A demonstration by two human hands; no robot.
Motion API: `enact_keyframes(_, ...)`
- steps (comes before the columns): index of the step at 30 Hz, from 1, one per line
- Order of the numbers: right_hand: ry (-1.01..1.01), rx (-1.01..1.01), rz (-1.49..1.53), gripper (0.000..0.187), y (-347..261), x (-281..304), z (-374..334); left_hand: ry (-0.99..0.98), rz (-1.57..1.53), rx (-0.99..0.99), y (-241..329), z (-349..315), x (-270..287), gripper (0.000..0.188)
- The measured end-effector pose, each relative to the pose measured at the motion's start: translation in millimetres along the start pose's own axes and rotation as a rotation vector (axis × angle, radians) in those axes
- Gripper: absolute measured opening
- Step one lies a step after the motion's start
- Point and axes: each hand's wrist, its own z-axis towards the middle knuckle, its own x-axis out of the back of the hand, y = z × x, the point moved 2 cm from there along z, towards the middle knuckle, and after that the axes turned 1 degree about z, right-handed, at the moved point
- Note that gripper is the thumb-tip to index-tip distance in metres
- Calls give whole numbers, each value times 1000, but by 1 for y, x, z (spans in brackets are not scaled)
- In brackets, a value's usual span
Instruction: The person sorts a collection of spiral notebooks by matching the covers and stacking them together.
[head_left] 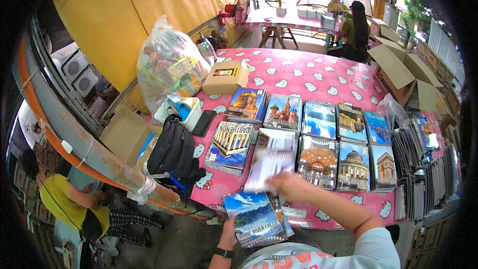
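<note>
My left hand [228, 234], a dark watch at its wrist, grips a small fanned stack of spiral notebooks [256, 219] at the table's front edge. The top cover shows blue sky, water and green hills. My right hand [289, 185] is closed on the lower edge of a notebook [266, 172], smeared by motion, over a pile in the front row. To its left lies a pile with a columned temple cover [229, 144]. On its right are piles with a domed interior [317, 162] and a domed building [353, 167]. Another row of notebook piles [318, 118] lies behind.
Many spiral-bound notebooks [423, 169] stand packed at the right, near an open carton [403, 72]. A black backpack [172, 154], white bin [191, 114], cardboard box [226, 77] and large clear bag [172, 65] line the left. A person in yellow [69, 199] is beyond the rail.
</note>
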Motion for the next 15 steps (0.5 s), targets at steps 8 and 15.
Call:
enact_keyframes(8,332,-379,9,53,127,55,72,146,368,-24,5,6,9,33)
enact_keyframes(15,257,-513,-485,28,218,26,120,292,461,-111,25,1,24,36)
